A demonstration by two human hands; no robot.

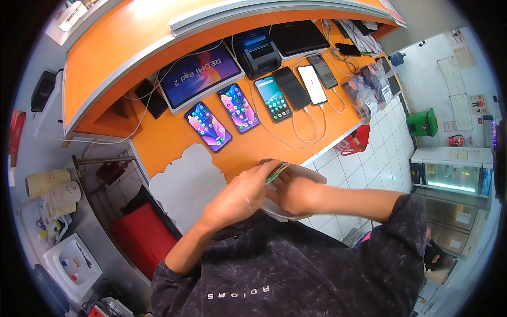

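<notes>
My left hand is closed on a small flat green-edged thing, at the front edge of the orange counter. My right hand comes in from the right with curled fingers that meet the left hand's at that same thing. What the right fingers grip is hidden. Around and under my right hand a pale, round-rimmed thing, bowl-like in shape, shows in part. Left of my hands lies a white irregular sheet. Two lit phones, one on the left and another beside it, lie just beyond.
Farther back are a boxed tablet, a black receipt printer, and several phones, some with white charging cables. Plastic-wrapped goods sit at the counter's right end. A red bag is below it, over white tiles.
</notes>
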